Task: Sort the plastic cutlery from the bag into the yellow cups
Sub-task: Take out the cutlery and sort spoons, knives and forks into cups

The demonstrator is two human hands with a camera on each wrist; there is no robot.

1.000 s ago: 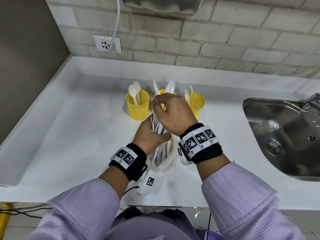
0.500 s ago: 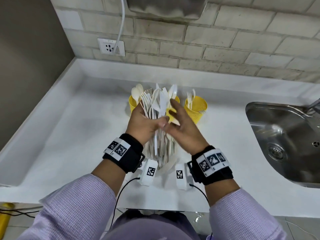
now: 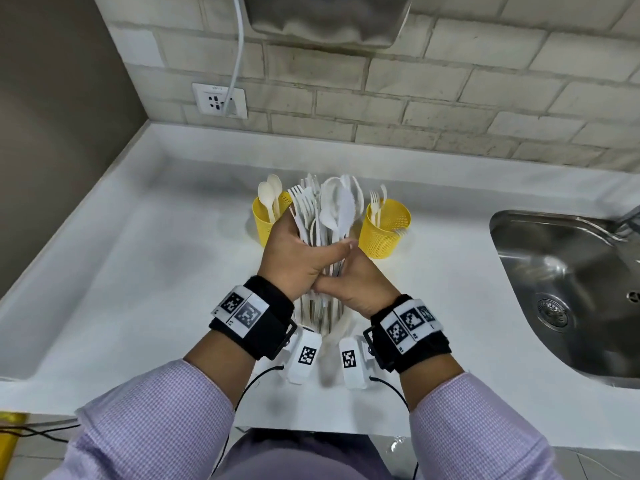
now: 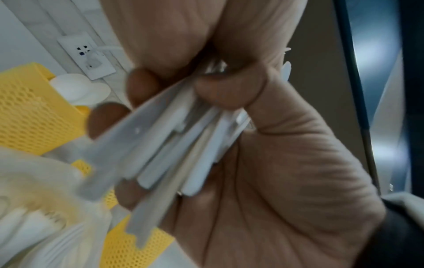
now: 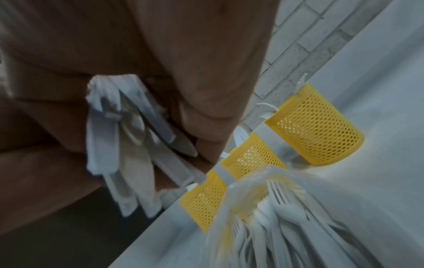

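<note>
The left hand (image 3: 294, 258) is gripping a bunch of white plastic cutlery (image 3: 322, 216) by the handles, fingers and thumb curling round it, with fork tines, spoon bowls and knife blades fanning upward; the pieces are overlapping too much to count. The right hand (image 3: 356, 285) is pressing in against the same bunch from the right and just below the left hand; in the left wrist view a finger of it is hooking over the handle ends (image 4: 183, 145). Below both hands a clear plastic bag (image 3: 325, 317) is standing on the bench (image 3: 138, 271), holding more white cutlery, forks among them in the right wrist view (image 5: 282, 199). Three yellow mesh cups are sitting in a row behind the bag, as the right wrist view is showing; from the head view only two are plainly showing. The left cup (image 3: 266, 220) is holding two spoons (image 3: 270, 199), the right cup (image 3: 384, 226) is holding what are looking like two forks (image 3: 377, 202), and the middle cup (image 5: 250, 157) is hiding behind the raised bunch, its contents not countable. The bench is white and smooth. A steel sink (image 3: 568, 289) is sitting in it to the right. Behind, a pale brick wall (image 3: 450, 81) is carrying one white socket (image 3: 220, 100) with one white cable (image 3: 238, 50) plugged in, and a plain dark wall (image 3: 52, 133) is closing the left side.
</note>
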